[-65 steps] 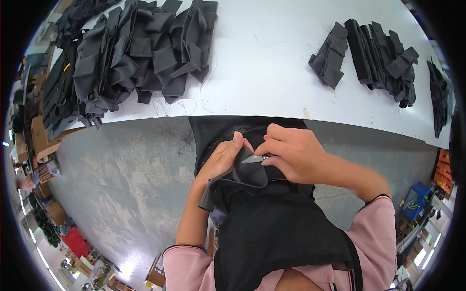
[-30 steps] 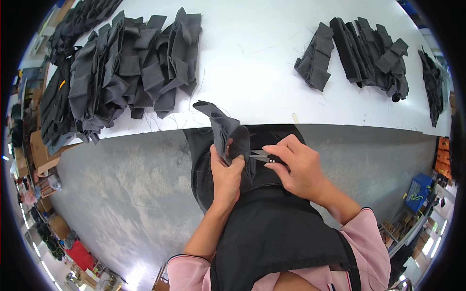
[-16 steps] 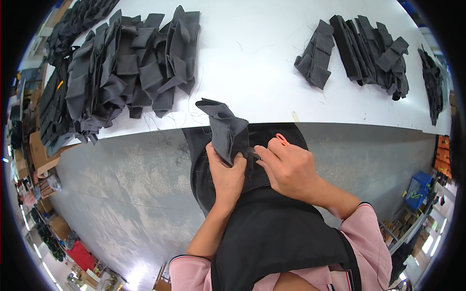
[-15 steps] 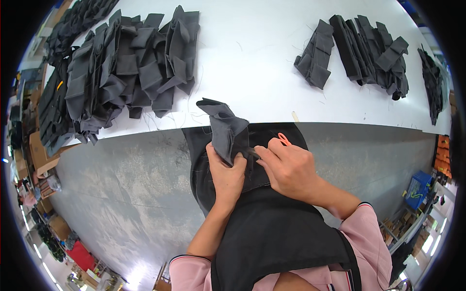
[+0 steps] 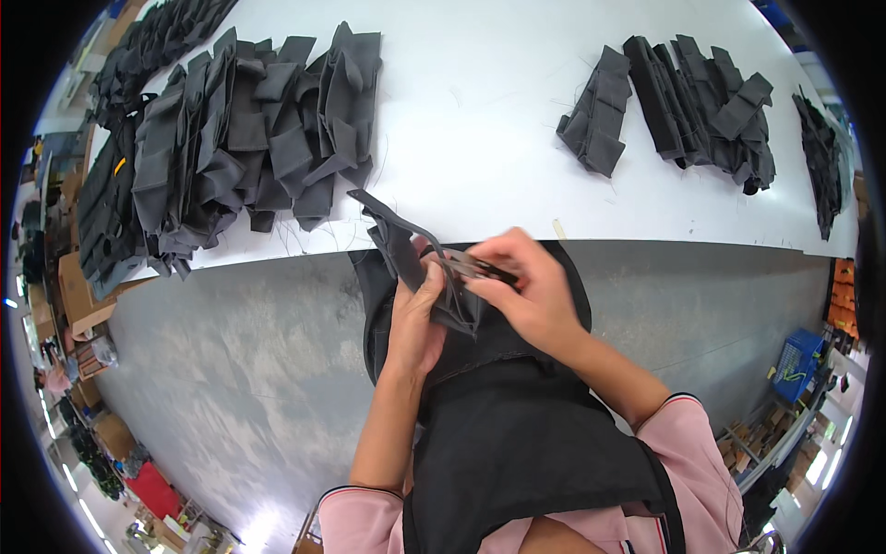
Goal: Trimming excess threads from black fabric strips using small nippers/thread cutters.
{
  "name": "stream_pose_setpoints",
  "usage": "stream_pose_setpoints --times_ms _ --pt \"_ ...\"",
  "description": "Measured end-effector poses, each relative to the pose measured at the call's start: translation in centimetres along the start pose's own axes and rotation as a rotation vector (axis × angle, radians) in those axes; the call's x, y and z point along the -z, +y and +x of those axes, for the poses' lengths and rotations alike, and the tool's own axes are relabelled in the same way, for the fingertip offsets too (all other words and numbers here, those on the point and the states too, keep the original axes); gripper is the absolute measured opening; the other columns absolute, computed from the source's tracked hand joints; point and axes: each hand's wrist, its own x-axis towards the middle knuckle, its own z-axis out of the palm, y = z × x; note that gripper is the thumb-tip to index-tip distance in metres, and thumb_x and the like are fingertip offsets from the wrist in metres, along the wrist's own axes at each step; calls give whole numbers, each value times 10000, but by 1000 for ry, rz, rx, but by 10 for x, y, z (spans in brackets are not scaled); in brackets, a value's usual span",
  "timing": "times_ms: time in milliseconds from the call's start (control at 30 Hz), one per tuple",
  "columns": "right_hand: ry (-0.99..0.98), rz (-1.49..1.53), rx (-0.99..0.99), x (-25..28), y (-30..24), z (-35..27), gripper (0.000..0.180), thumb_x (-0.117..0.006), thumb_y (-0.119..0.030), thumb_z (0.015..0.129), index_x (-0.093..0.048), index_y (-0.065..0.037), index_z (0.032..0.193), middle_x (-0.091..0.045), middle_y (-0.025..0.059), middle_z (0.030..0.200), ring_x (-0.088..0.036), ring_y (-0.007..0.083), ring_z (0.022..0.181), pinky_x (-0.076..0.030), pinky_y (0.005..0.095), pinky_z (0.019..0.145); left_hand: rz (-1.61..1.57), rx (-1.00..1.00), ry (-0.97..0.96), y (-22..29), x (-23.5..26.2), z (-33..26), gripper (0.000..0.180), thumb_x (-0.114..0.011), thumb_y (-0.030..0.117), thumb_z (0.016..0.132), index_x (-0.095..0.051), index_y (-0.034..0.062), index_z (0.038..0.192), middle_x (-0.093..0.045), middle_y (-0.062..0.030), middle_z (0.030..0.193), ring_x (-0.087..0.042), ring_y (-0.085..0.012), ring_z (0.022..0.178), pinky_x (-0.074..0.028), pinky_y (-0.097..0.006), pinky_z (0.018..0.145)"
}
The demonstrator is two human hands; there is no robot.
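Over my lap, just off the table's front edge, my left hand grips a dark grey sewn fabric piece, its folded layers turned edge-up. My right hand is closed on a pair of thread snips. The metal blades reach to the fabric's edge beside my left thumb. Motion blurs the right fingers, and whether the blades touch a thread is too small to tell.
A white table lies in front of me. Heaped grey fabric pieces cover its left side; a smaller row of fabric pieces and a single piece lie at right. A blue crate stands on the floor at far right.
My left hand has turned the fabric piece so its edge faces up. The right hand has moved slightly up and left, bringing the snips' blades across the fabric; their orange handle no longer shows.
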Motion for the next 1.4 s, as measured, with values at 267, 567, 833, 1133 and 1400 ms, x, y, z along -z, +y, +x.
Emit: stream_pose_setpoints --times_ms 267,567,833,1133,1400 --pt "-113 132 -313 -4 12 -36 238 -628 21 807 -506 14 1011 -567 75 873 -589 94 735 -468 236 597 -183 -72 -230 7 -2 -3 562 -556 403 893 -404 -4 1251 -548 -225 1166 -591 -346 1033 -536 -435 839" --pt "3 -417 124 -1 -2 -43 282 -727 -1 687 -617 -46 943 -540 75 827 -557 181 651 -473 270 584 -306 -169 -342 8 -5 6 539 -488 400 922 -440 -14 1264 -523 -166 1234 -480 -336 1198 -392 -522 1018" --pt "-57 -619 313 -1 -7 -45 321 -754 -24 611 -649 -69 911 -570 66 745 -560 227 636 -454 319 558 -489 -122 -387 8 -3 5 465 -434 329 958 -435 -4 1282 -510 -136 1262 -422 -317 1257 -307 -532 1080" --pt "-26 -655 420 -1 -4 -47 294 -747 -27 625 -651 -53 902 -573 64 730 -559 222 608 -443 300 536 -487 -120 -368 9 -3 3 463 -439 329 957 -440 -6 1277 -508 -138 1269 -422 -307 1259 -304 -524 1086" --pt "-54 -639 395 -1 -7 -45 289 -737 -21 636 -643 -60 907 -549 52 731 -563 210 609 -443 293 529 -543 -99 -400 11 -3 1 435 -417 298 971 -444 -12 1274 -508 -142 1272 -374 -305 1295 -272 -525 1101"
